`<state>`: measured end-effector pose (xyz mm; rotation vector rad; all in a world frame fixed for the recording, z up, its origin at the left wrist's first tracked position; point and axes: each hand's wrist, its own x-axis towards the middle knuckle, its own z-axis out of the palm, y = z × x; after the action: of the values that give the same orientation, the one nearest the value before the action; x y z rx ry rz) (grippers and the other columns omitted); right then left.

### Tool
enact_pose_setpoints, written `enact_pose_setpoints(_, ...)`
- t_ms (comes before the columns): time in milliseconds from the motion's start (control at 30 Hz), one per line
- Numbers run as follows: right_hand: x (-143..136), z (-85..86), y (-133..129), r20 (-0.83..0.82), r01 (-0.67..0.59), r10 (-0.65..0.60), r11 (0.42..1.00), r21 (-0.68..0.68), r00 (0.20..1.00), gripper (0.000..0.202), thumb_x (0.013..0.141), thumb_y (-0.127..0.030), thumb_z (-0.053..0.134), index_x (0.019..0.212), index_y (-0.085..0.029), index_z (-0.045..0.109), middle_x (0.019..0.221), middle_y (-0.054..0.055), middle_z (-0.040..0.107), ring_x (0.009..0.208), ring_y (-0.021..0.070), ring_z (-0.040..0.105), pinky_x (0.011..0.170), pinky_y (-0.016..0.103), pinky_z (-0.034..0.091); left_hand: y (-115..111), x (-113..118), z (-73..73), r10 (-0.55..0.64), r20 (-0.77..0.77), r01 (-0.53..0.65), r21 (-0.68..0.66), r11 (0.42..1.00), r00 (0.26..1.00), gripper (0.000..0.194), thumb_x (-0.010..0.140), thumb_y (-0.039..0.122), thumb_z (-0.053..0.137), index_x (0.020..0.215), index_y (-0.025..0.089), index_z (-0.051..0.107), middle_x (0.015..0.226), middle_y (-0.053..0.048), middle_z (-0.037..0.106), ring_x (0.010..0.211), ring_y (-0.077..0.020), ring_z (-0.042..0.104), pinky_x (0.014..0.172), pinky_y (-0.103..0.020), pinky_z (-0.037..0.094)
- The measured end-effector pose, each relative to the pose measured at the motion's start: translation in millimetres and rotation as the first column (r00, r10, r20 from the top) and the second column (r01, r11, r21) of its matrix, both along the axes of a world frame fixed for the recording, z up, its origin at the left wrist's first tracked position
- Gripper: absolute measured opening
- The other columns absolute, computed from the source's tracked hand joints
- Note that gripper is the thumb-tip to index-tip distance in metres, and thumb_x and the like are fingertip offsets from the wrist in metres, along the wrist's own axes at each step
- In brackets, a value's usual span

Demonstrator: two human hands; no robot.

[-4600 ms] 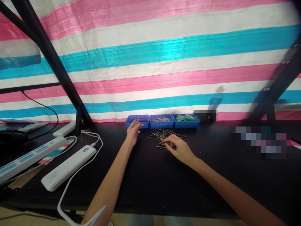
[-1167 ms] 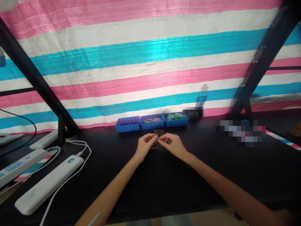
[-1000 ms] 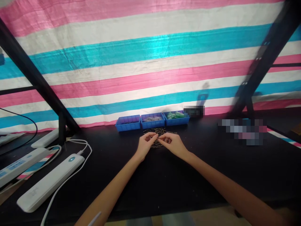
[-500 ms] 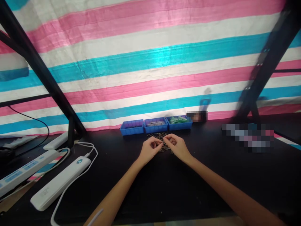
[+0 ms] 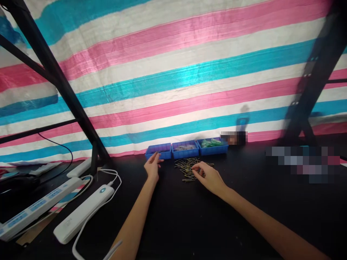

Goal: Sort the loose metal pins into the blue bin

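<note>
A loose pile of thin brass-coloured pieces, like screws or pins, lies on the black table. My left hand is at the front edge of the left blue bin, its thumb and fingers pinched together; what they hold is too small to name. At the pile's right side is my right hand, with thumb and index finger closed over the pieces; anything between them is hidden. Dark small items show in the left bin, clear bags in the middle bin, green bags in the right bin.
On the left lie a white power bank with a white cable and a white power strip. Black metal frame legs rise at the left and right. A striped sheet hangs behind the bins. Blurred items lie at the right.
My left hand has moved away from my right hand, left and up to the left bin. My right hand stays by the pile, now more exposed. The view has shifted slightly.
</note>
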<state>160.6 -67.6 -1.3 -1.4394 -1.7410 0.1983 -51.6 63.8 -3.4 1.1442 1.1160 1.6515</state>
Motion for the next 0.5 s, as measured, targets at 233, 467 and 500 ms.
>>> enact_pose_setpoints(233, 1, -7.2, 4, 0.019, 0.002, -0.001, 1.000, -0.025, 1.000, 0.015, 0.080, -0.028, 0.049, 0.088, -0.023, 0.061, 0.081, -0.001, 0.060, 0.059, 0.0098, 0.053, 0.058, 0.024, 0.040, 19, -15, 6.0, -0.032, 0.129, 0.033, -0.013, 0.999, 0.991, 0.041, 0.064, 0.031, 0.070, 0.101, 0.015, 0.063, 0.102, -0.011, 0.065, 0.066, -0.0145, 0.066, 0.038, -0.015, 0.034)
enact_pose_setpoints(467, -1, -8.4, 3, 0.039, -0.014, 0.016, 0.999, -0.045, 0.999, 0.014, 0.081, -0.026, 0.049, 0.089, -0.023, 0.060, 0.085, -0.002, 0.060, 0.064, 0.0095, 0.054, 0.062, 0.023, 0.040, 19, -10, 11.4, -0.238, 0.181, 0.253, -0.064, 0.965, 0.954, 0.030, 0.068, 0.019, 0.067, 0.098, 0.015, 0.063, 0.108, -0.011, 0.063, 0.070, -0.0148, 0.066, 0.037, -0.014, 0.035)
enact_pose_setpoints(500, -1, -8.3, 3, 0.041, -0.016, 0.018, 0.999, -0.043, 0.999, 0.014, 0.081, -0.026, 0.049, 0.089, -0.023, 0.060, 0.085, -0.002, 0.059, 0.064, 0.0095, 0.054, 0.062, 0.023, 0.040, 18, -9, 12.8, -0.261, 0.188, 0.277, -0.063, 0.959, 0.947, 0.031, 0.069, 0.018, 0.067, 0.099, 0.016, 0.062, 0.111, -0.010, 0.062, 0.072, -0.0152, 0.067, 0.037, -0.014, 0.036)
